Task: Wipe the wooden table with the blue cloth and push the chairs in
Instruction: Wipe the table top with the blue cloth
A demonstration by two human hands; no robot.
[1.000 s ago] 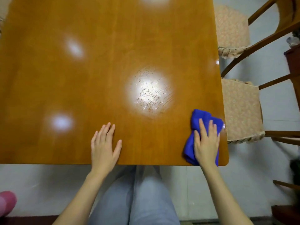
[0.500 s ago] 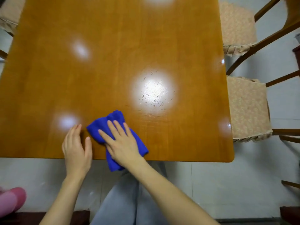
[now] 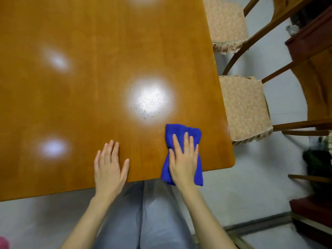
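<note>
Blue cloth point(image 3: 179, 131) lies crumpled on the wooden desk point(image 3: 80, 90), close to its near right corner, and its lower part hangs over the near edge. The right hand point(image 3: 183, 159) lies flat on top of it with straight fingers pointing toward the far side, pressing the cloth down without gripping it. The cloth shows beyond the fingertips and on both sides of the palm.

The left hand point(image 3: 109, 164) rests palm down on bare wood just left of the cloth, apart from it. Its fingers are straight and close together, the thumb is spread to the right, and it holds nothing. Its wrist crosses the near edge of the desk.

Several bright reflections point(image 3: 150, 101) shine on the polished top. In the largest, just beyond the cloth, fine scratches or streaks show.

Along the right side of the desk stand two wooden chairs with patterned beige seat cushions. The near chair point(image 3: 244, 108) has its seat just beside the desk's right edge. The far chair point(image 3: 224, 22) has its seat partly hidden under that edge.

Below the near edge are the person's legs point(image 3: 143, 218) in grey trousers, above a pale floor point(image 3: 251, 191). Dark wooden furniture point(image 3: 309, 44) stands at the far right, blurred. A pink object point(image 3: 3, 243) shows in the near left corner.
</note>
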